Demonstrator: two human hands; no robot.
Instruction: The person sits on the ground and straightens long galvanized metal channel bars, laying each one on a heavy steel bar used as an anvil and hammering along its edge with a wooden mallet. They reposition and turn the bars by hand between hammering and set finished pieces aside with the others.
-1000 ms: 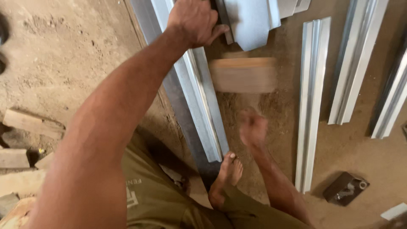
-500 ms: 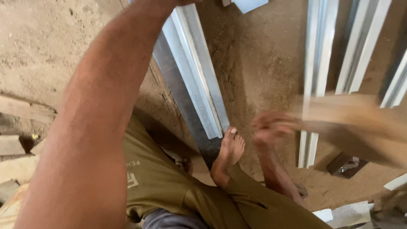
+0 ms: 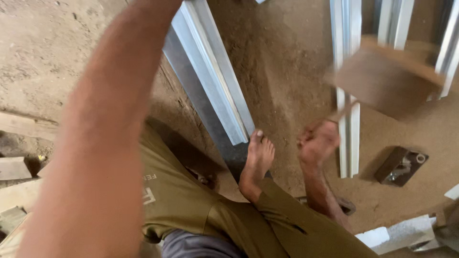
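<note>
My right hand (image 3: 318,141) is closed around the handle of a wooden mallet (image 3: 387,76), whose blurred head hangs up and to the right, over the sandy floor. My left forearm (image 3: 114,119) reaches up past the top edge, so that hand is hidden. A long grey metal profile (image 3: 215,81) lies diagonally beside the forearm. Its near end stops at my bare foot (image 3: 258,160).
More metal profiles lie on the sandy floor: one (image 3: 345,95) right of my right hand, others (image 3: 449,48) at the far right. A small dark metal block (image 3: 399,165) sits lower right. White offcuts (image 3: 397,234) lie at the bottom right, wood scraps (image 3: 14,167) at the left.
The view has tilted down, and my left hand, which pressed on the profile, has gone out of the top edge. My right hand swung the mallet from the middle over to the right.
</note>
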